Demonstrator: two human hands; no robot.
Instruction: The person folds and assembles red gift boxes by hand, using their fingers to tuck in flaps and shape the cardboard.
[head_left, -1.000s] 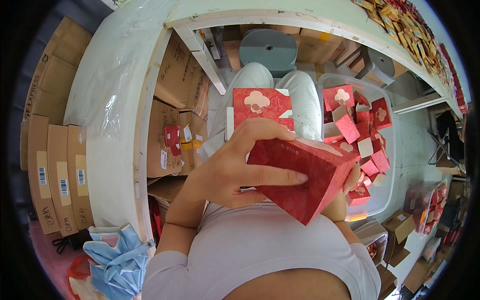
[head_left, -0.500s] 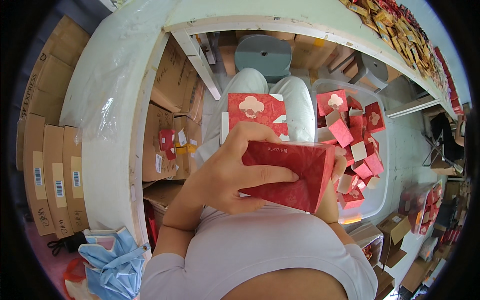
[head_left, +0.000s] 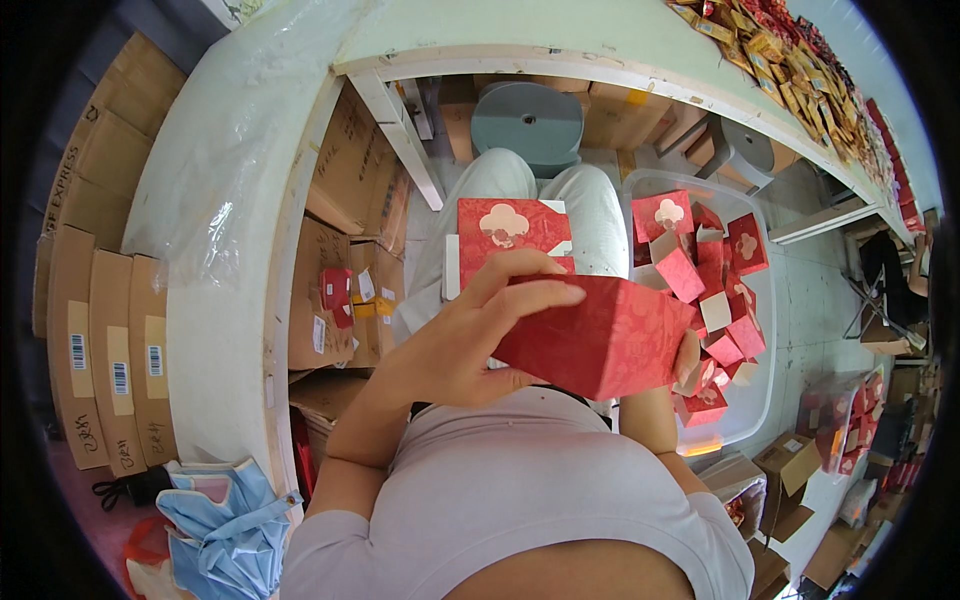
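Both my hands hold a red patterned gift box over my lap. My left hand grips its near left side, with fingers laid across the top edge. My right hand is mostly hidden behind the box's right end; only the fingertips show. On my lap beneath lies a stack of flat red box blanks with a pale cloud emblem.
A clear plastic bin on the floor at my right holds several small red boxes. A white table curves along the left and top, with cardboard cartons beneath it. A grey stool stands ahead. Blue cloth lies lower left.
The box has turned in my hands: its printed side face has rotated out of sight and a plain patterned face shows. My left fingers shifted from the side up to the top edge.
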